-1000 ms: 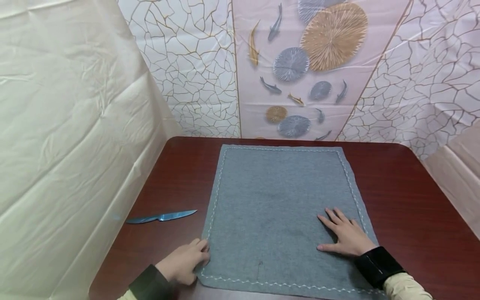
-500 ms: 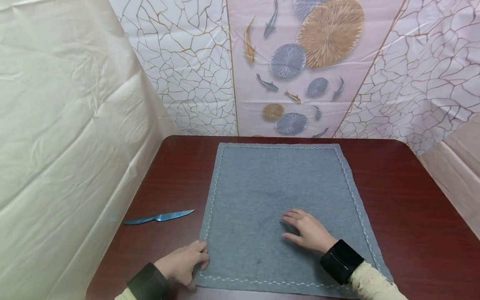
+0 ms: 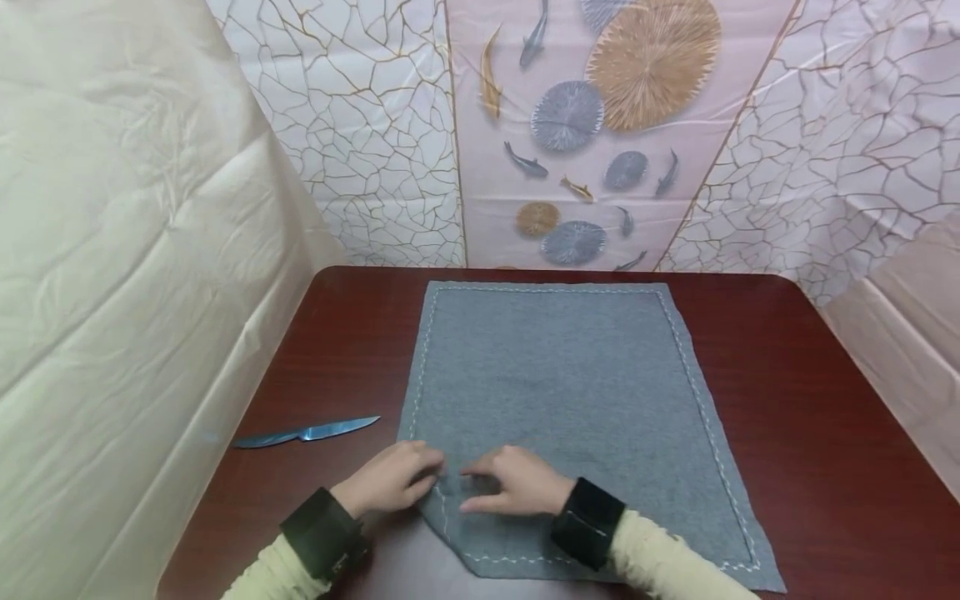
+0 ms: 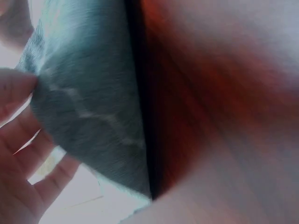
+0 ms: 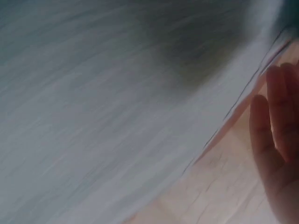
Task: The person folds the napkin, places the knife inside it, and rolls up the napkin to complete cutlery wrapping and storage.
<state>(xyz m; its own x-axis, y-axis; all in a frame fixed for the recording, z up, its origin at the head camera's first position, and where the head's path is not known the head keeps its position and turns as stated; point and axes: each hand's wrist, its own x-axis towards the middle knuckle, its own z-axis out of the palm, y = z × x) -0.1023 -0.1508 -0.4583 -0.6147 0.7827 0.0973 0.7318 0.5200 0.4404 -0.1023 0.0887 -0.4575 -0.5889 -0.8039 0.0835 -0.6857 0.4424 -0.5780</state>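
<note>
Along the near left edge of the grey woven cloth, the left hand pinches the fabric, its corner raised. Just beside, the right hand points left, thumb and fingers parted, holding nothing. White wavy stitching borders the cloth, spread across a smooth reddish-brown table.

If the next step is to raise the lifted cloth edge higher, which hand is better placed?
Probably the left hand: it pinches the grey cloth at that edge, while the right hand, close by, appears open, holding nothing visible.
</note>
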